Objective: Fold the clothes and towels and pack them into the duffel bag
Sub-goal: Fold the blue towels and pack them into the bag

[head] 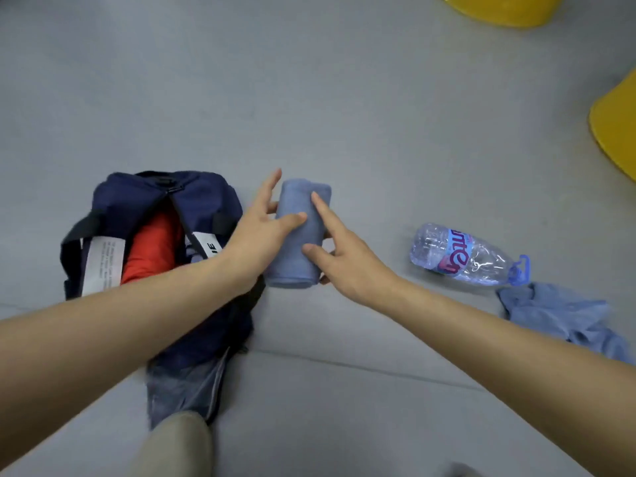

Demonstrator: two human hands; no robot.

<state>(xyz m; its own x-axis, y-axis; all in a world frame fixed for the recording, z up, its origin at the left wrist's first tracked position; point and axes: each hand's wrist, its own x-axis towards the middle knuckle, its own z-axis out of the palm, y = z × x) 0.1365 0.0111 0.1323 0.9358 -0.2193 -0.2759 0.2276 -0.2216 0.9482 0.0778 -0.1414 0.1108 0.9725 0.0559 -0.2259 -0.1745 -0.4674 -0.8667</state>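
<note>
A light blue towel [292, 266], rolled into a short cylinder, lies on the grey floor in the middle. My left hand [254, 235] touches its left side with straight fingers, the thumb lying across the top. My right hand [347, 263] rests on its right side, with index finger and thumb stretched over the roll. Left of the towel sits the navy duffel bag [137, 194], unzipped, with a red garment [151, 249] inside. A crumpled blue cloth [557, 315] lies on the floor at the right.
A clear plastic water bottle [461, 253] lies on its side to the right of the towel. A grey-blue garment [186, 383] sticks out under the bag's near end, beside my beige-clad leg [175, 445]. Yellow objects [616, 129] stand at the far right and top right [502, 6].
</note>
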